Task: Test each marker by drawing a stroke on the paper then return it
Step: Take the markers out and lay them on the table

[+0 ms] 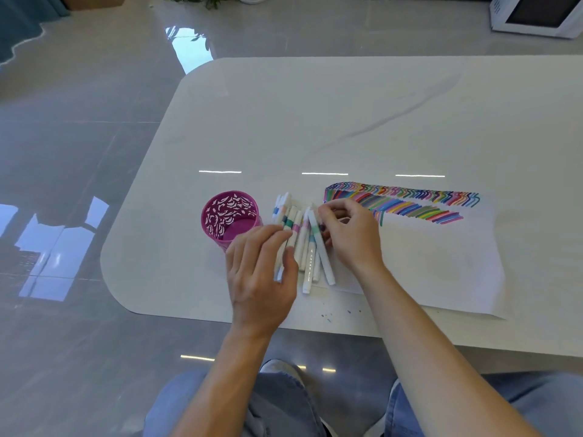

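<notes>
Item: loose marker pile point(304, 247) on the tabletop point(315, 121) between the two hands. The purple holder point(220, 216) stands just beyond the left hand point(262, 272), and the stroke-covered paper point(426, 263) lies under and right of the right hand point(347, 238). Condition: right hand narrow, its curled fingers pinching the dark end of one white marker point(325, 263); left hand lies flat-fingered on the leftmost barrels, grip undeterminable. Risk, judged: the barrels overlap, so lifting one may roll its neighbours towards the near edge, and an uncapped tip could smear paper or skin.

My left hand point(262, 272) rests on the markers point(307, 260); just beside it, my right hand point(350, 234) pinches a dark-tipped marker point(322, 228).
</notes>
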